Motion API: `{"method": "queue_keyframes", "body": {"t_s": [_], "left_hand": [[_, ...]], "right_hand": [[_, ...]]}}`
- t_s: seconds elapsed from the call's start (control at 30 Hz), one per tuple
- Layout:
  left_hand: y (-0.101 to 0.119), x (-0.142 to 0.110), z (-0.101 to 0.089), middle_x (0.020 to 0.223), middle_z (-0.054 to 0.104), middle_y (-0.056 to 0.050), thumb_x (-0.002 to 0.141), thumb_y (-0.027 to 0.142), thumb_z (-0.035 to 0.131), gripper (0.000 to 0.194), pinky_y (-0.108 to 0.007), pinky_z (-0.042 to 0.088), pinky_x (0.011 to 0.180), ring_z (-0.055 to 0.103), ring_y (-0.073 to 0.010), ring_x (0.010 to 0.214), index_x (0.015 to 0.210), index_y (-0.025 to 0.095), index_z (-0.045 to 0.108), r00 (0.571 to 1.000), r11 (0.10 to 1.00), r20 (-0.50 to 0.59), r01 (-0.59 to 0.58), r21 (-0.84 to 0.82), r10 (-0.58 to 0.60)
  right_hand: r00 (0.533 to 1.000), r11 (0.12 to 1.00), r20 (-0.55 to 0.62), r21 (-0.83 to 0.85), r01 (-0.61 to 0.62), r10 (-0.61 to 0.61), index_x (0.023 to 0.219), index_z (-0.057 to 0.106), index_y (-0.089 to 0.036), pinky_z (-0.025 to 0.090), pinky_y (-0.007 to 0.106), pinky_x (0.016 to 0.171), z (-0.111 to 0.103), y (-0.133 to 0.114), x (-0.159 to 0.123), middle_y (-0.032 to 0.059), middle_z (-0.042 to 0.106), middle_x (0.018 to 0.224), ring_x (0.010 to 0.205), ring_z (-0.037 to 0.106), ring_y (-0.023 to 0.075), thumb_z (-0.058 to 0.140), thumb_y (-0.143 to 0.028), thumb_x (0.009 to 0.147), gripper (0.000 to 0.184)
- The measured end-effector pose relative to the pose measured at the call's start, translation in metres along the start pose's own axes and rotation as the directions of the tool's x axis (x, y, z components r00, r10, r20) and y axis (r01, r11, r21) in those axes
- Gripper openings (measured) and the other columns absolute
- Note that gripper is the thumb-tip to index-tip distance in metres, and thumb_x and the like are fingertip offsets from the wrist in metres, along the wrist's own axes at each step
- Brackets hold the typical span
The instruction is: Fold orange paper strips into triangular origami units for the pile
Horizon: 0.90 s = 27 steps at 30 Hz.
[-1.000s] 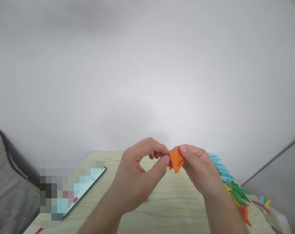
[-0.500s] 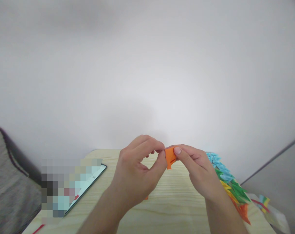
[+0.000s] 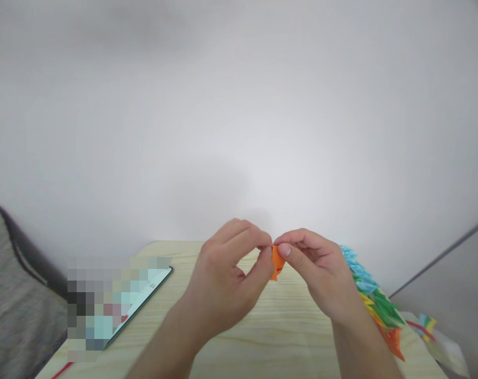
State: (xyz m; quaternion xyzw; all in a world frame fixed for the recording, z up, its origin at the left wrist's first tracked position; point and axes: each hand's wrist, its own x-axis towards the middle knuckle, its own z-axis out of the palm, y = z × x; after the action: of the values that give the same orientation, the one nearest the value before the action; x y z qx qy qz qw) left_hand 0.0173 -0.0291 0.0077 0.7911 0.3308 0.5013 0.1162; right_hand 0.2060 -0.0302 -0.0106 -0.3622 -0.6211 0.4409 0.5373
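Between my two hands, above the table, is a small folded piece of orange paper (image 3: 277,263). My left hand (image 3: 233,268) pinches its left edge between thumb and fingers. The thumb and index finger of my right hand (image 3: 315,263) grip its upper right side. Part of the paper is covered by the fingertips, so its full shape does not show. Its lower end hangs free, with a crease visible near the right thumb.
Folded paper pieces (image 3: 359,271) in blue, green, yellow and orange lie along the right edge of the wooden table (image 3: 270,347). At left rests a tablet-like device (image 3: 144,302), partly blurred out. A plastic bag (image 3: 449,350) is beyond the right edge; grey fabric (image 3: 18,300) is at far left.
My right hand's fingers have shifted along the orange paper, closer to my left fingertips. Less of the paper shows now, and it sits slightly lower.
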Motion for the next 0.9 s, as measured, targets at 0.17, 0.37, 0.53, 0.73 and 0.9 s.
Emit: {"method": "queue_keyframes", "body": {"t_s": [0.17, 0.37, 0.53, 0.73, 0.9], "left_hand": [[0.0003, -0.0012, 0.0008, 0.082, 0.065, 0.0, 0.095, 0.011, 0.06, 0.014, -0.032, 0.047, 0.073, 0.058, -0.0149, 0.08, 0.087, 0.021, 0.067, 1.0, 1.0, 0.009, -0.009, -0.008, 0.009], [0.0014, -0.0022, -0.0016, 0.082, 0.065, 0.0, 0.092, 0.012, 0.064, 0.01, -0.031, 0.048, 0.074, 0.06, -0.0146, 0.08, 0.087, 0.021, 0.066, 0.999, 0.999, 0.029, 0.034, 0.007, -0.034], [0.0015, -0.0016, -0.0021, 0.081, 0.066, 0.0, 0.091, 0.009, 0.064, 0.013, -0.031, 0.048, 0.075, 0.061, -0.0149, 0.081, 0.087, 0.021, 0.067, 0.999, 1.0, 0.045, 0.01, 0.001, -0.011], [0.004, -0.0003, -0.0037, 0.084, 0.067, -0.001, 0.092, 0.006, 0.063, 0.016, -0.031, 0.049, 0.078, 0.061, -0.0153, 0.083, 0.09, 0.021, 0.068, 0.996, 0.999, 0.077, -0.047, -0.016, 0.048], [0.0046, -0.0002, -0.0071, 0.088, 0.069, 0.0, 0.089, 0.009, 0.068, 0.013, -0.03, 0.051, 0.081, 0.063, -0.0148, 0.086, 0.093, 0.021, 0.07, 0.998, 0.999, 0.066, -0.014, -0.045, 0.017]], "right_hand": [[1.0, 0.999, 0.025, -0.029, 0.019, -0.018, 0.1, 0.077, -0.024, 0.056, 0.032, 0.078, -0.0005, -0.0001, -0.0015, 0.0022, 0.077, 0.09, 0.083, 0.07, 0.0181, 0.077, -0.035, 0.094, 0.012], [0.998, 0.988, 0.011, -0.142, 0.057, -0.056, 0.098, 0.076, -0.026, 0.054, 0.036, 0.086, -0.0018, -0.0033, -0.0026, 0.0024, 0.077, 0.094, 0.09, 0.07, 0.0203, 0.074, -0.034, 0.096, 0.009], [0.991, 0.955, 0.02, -0.263, 0.135, -0.134, 0.095, 0.075, -0.025, 0.053, 0.037, 0.088, -0.0028, -0.0073, -0.0031, 0.0025, 0.076, 0.095, 0.092, 0.069, 0.0214, 0.072, -0.029, 0.097, 0.005], [0.965, 0.912, 0.048, -0.316, 0.261, -0.259, 0.094, 0.073, -0.025, 0.052, 0.034, 0.081, -0.0043, -0.008, -0.0051, 0.0012, 0.074, 0.092, 0.086, 0.067, 0.019, 0.068, -0.018, 0.096, 0.008], [0.957, 0.935, 0.0, -0.213, 0.282, -0.289, 0.096, 0.073, -0.025, 0.053, 0.036, 0.084, -0.0022, -0.0042, -0.0052, 0.0023, 0.074, 0.096, 0.091, 0.068, 0.0205, 0.069, -0.017, 0.096, 0.009]]}}
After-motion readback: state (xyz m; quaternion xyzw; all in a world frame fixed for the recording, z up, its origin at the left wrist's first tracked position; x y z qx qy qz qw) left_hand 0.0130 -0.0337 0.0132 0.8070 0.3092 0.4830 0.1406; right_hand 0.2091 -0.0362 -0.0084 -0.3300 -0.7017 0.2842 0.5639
